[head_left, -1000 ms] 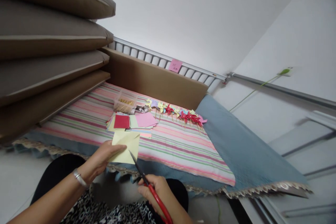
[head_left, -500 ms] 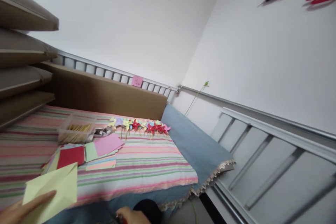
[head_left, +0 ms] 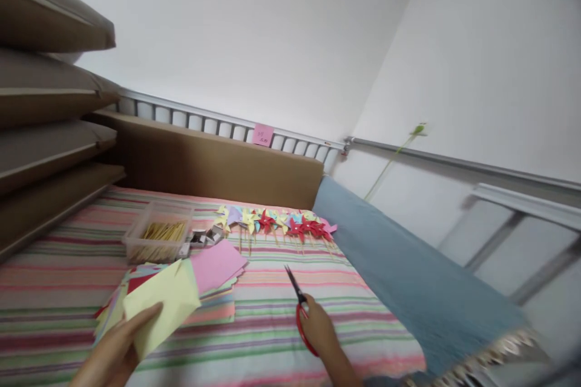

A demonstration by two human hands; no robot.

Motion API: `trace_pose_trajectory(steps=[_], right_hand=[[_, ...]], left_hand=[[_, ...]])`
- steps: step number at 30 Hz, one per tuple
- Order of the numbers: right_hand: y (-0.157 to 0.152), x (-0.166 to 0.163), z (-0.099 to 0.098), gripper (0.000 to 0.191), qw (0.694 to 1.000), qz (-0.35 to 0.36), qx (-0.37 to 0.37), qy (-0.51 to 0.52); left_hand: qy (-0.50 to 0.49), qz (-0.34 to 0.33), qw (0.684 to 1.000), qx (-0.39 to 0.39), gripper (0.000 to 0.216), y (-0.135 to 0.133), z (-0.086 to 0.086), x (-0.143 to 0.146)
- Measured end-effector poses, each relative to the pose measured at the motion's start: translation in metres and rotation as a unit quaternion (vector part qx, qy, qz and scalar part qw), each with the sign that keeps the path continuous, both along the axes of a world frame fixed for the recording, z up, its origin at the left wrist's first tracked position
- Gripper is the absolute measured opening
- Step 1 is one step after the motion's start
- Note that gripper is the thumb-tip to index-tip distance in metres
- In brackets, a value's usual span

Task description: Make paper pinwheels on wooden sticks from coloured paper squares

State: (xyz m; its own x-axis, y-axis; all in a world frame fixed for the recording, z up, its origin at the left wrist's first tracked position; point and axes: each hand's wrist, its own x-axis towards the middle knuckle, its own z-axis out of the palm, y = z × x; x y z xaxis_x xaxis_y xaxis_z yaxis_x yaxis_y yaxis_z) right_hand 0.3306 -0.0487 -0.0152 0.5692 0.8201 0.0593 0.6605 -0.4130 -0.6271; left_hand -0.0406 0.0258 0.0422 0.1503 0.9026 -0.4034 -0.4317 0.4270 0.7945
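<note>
Holding yellow paper [head_left: 166, 302], scissors [head_left: 297, 299] | paper stack [head_left: 218, 266] beside | pinwheels [head_left: 276, 224], stick box [head_left: 157, 239] beyond

Bare striped cloth [head_left: 272, 314] lies open between the scissors [head_left: 297, 302] in the right hand [head_left: 320, 329] and the paper stack [head_left: 218, 266], which a yellow sheet [head_left: 166, 302] in the left hand [head_left: 113, 354] overhangs. The blue blanket [head_left: 399, 266] at right is bare. Behind, a box of sticks [head_left: 157, 239], a row of pinwheels [head_left: 276, 224] and a brown board [head_left: 213, 163] block reach; 4 stacked cushions [head_left: 45, 103] wall the left.

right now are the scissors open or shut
Shut: the scissors in the right hand show both blades together as one dark point.
</note>
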Motion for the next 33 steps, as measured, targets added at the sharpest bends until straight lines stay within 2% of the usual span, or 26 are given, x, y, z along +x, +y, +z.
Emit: trace_pose_trajectory(steps=[3,5,7,9,10,11,13,16,19,22,25,27,31,33], right_hand=[[0.045,-0.014,0.008,0.039,0.998,-0.001,0.034,0.044],[0.075,-0.047,0.012,0.040,0.992,0.036,0.063,0.104],[0.102,-0.093,0.016,0.053,0.972,0.087,0.076,0.204],[0.125,-0.139,0.018,0.067,0.847,0.117,0.118,0.505],[0.134,-0.158,0.017,0.065,0.794,0.122,0.141,0.579],[0.143,-0.174,0.016,0.062,0.759,0.125,0.160,0.619],[0.158,-0.192,0.012,0.050,0.730,0.101,0.195,0.647],[0.175,-0.192,0.002,0.038,0.725,0.072,0.203,0.655],[0.183,-0.177,-0.005,0.037,0.733,0.084,0.178,0.651],[0.185,-0.162,-0.009,0.038,0.754,0.103,0.141,0.633],[0.182,-0.152,-0.007,0.035,0.771,0.129,0.103,0.615],[0.179,-0.148,-0.005,0.033,0.782,0.140,0.081,0.602],[0.173,-0.145,-0.004,0.026,0.816,0.170,0.040,0.551],[0.171,-0.146,-0.005,0.021,0.842,0.179,0.039,0.507]], left_hand=[[-0.049,0.000,0.999,-0.006,0.035,0.040,0.002,0.025],[-0.082,-0.007,0.997,-0.012,0.032,0.064,-0.002,0.042],[-0.106,-0.002,0.994,-0.005,0.032,0.081,-0.010,0.058],[-0.124,0.000,0.992,0.004,0.034,0.094,-0.020,0.070],[-0.126,0.004,0.992,0.005,0.035,0.099,-0.025,0.074],[-0.128,0.008,0.992,0.004,0.036,0.103,-0.030,0.077],[-0.126,0.000,0.992,0.007,0.038,0.109,-0.041,0.079],[-0.098,-0.058,0.993,0.016,0.043,0.117,-0.054,0.074],[-0.073,-0.121,0.990,0.012,0.039,0.125,-0.058,0.060],[-0.066,-0.157,0.985,-0.010,0.032,0.135,-0.053,0.047],[-0.035,-0.147,0.988,-0.038,0.024,0.142,-0.047,0.040],[-0.023,-0.166,0.985,-0.040,0.022,0.142,-0.047,0.041],[0.015,-0.260,0.965,-0.032,0.028,0.133,-0.053,0.051],[0.038,-0.262,0.964,-0.027,0.034,0.129,-0.055,0.057]])
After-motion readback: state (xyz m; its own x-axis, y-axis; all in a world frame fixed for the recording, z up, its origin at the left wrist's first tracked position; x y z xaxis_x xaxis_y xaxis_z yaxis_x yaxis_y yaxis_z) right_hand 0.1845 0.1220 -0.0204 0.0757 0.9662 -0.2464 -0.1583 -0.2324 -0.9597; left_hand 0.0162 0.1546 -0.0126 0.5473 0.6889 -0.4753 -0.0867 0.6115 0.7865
